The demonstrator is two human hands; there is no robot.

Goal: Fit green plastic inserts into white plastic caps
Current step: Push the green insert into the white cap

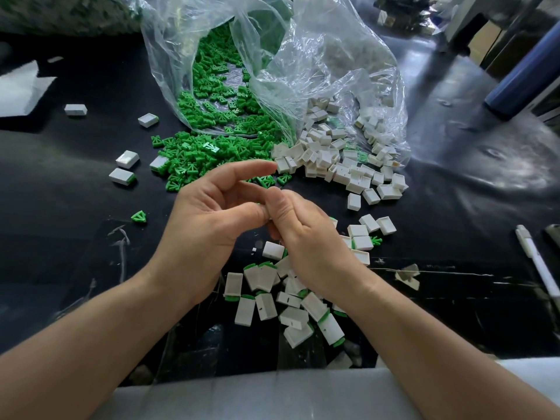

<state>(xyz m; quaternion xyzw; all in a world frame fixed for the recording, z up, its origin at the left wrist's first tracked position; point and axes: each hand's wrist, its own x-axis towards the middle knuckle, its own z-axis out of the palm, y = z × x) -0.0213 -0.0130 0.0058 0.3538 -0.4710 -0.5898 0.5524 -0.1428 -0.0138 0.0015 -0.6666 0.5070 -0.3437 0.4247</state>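
No writing can be read anywhere. Small dark marks on some caps [266, 306] are too small to tell; the pen [538, 263] likewise.

Green inserts [194, 156] lie heaped beyond the left hand [209, 219]; empty white caps [348, 172] pile beyond the right hand [309, 237]; fitted caps [265, 306], green ends showing, scatter beneath both.

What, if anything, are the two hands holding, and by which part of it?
It cannot be told. The left hand and the right hand meet at the fingertips, and the back of the right hand hides anything between them.
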